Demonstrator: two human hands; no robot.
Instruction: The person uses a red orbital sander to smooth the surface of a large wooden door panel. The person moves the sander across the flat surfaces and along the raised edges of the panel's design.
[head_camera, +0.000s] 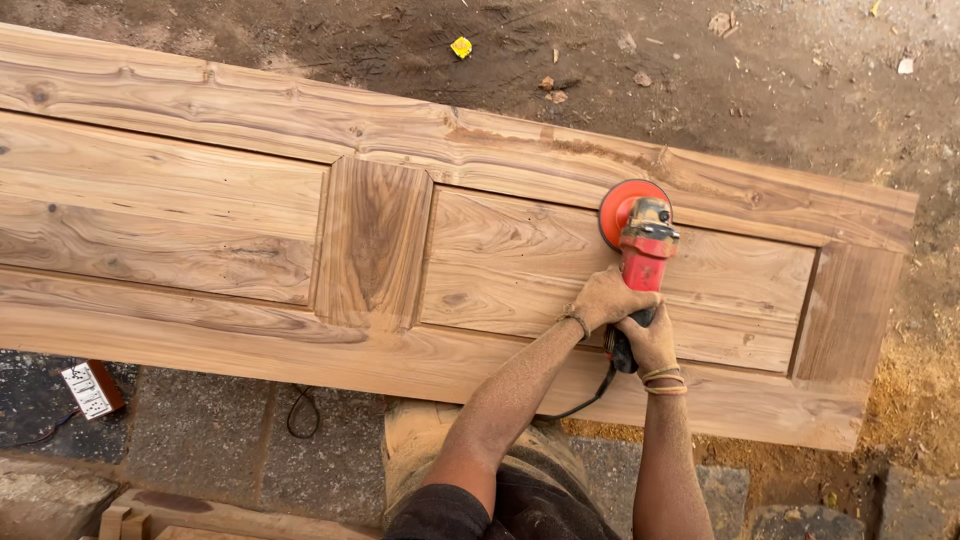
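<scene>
Both my hands, left (605, 298) and right (652, 342), clench the grinder (640, 245), sanding the door (400, 250) right of centre; next needs steady sweeps.

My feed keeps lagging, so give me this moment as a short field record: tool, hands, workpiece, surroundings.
tool: red angle grinder with orange disc, flat on the right panel
left hand: gripping the grinder's body
right hand: gripping its rear handle
workpiece: panelled wooden door, lying flat
cable: black cord running from the grinder over the door's near edge
surroundings: sawdust by the door's right end; power strip lower left
</scene>
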